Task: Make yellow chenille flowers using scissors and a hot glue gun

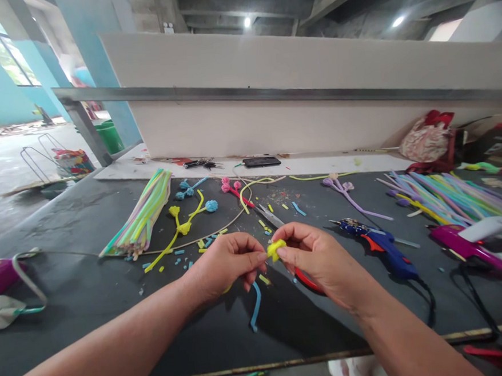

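Note:
Over the dark table, my right hand (309, 252) pinches a small yellow knotted piece (276, 249) between thumb and fingers. My left hand (239, 260) is closed at the left side of that piece, its thumb and index fingertip together; what they hold, if anything, is too small to make out. Scissors (272, 216) lie behind my right hand, a red handle (308, 280) showing below it. A blue strip (256, 307) lies below my left hand. Cut yellow and blue bits are scattered on the table around both hands.
Yellow (184, 228), pink (231, 183) and purple (341, 190) knotted stems lie further back. Bundles of coloured strips are at left (143, 212) and right (453, 194). A blue glue gun (381, 242) lies right, a magenta one (478, 246) beyond. A phone (261, 162) lies behind.

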### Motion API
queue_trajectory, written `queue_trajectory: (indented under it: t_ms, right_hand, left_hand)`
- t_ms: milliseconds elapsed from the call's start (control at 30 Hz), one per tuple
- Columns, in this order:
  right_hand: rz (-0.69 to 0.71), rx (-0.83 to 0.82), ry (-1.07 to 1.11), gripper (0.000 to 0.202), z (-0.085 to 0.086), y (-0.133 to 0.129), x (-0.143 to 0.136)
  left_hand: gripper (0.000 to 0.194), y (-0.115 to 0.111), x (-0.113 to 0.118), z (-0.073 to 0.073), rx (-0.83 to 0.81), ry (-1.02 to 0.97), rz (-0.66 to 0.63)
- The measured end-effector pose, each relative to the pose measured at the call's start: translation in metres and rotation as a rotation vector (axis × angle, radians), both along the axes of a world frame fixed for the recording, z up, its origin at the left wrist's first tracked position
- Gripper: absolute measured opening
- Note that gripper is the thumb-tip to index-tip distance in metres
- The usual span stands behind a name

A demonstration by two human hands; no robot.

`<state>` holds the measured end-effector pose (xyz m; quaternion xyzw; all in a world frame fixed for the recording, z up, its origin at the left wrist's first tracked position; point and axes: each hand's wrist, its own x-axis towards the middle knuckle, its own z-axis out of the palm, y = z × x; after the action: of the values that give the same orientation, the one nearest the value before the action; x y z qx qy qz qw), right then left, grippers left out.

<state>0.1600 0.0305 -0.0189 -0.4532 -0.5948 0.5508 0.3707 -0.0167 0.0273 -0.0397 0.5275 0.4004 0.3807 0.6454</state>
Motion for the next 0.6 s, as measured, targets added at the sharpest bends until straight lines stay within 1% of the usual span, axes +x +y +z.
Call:
queue_trajectory:
  t_ms: [67, 100, 200, 267, 300, 367, 467, 533, 600]
  right_hand:
    - [0.015, -0.015, 0.015, 0.015, -0.001, 0.0, 0.001]
    - [0.03, -0.027, 0.031, 0.019, -0.001, 0.0, 0.002]
    - [0.104, -0.052, 0.109, 0.04, 0.003, 0.0, 0.008]
    - [0.114, -0.038, 0.184, 0.043, 0.007, 0.001, 0.013]
    - [0.091, -0.024, 0.219, 0.04, 0.009, 0.002, 0.016]
    - [0.0, 0.007, 0.265, 0.033, 0.011, 0.004, 0.021]
    - [-0.131, 0.043, 0.279, 0.027, 0.009, 0.008, 0.025]
    - [-0.179, 0.049, 0.257, 0.025, 0.006, 0.01, 0.025]
    - [-0.189, 0.037, 0.213, 0.025, 0.003, 0.01, 0.022]
  left_hand:
    - [0.026, 0.001, 0.0, 0.001, 0.008, 0.047, -0.014]
    - [0.023, 0.001, 0.001, 0.003, 0.015, 0.077, -0.021]
    - [0.018, 0.002, 0.001, 0.008, 0.052, 0.17, -0.025]
    - [0.018, 0.003, -0.001, 0.011, 0.08, 0.208, -0.042]
    - [0.019, 0.004, -0.003, 0.013, 0.092, 0.212, -0.055]
    - [0.022, 0.005, -0.008, 0.015, 0.105, 0.19, -0.082]
    - [0.025, 0.009, -0.016, 0.017, 0.094, 0.142, -0.108]
    - [0.029, 0.012, -0.021, 0.017, 0.063, 0.117, -0.119]
    - [0.031, 0.014, -0.024, 0.014, 0.022, 0.061, -0.133]
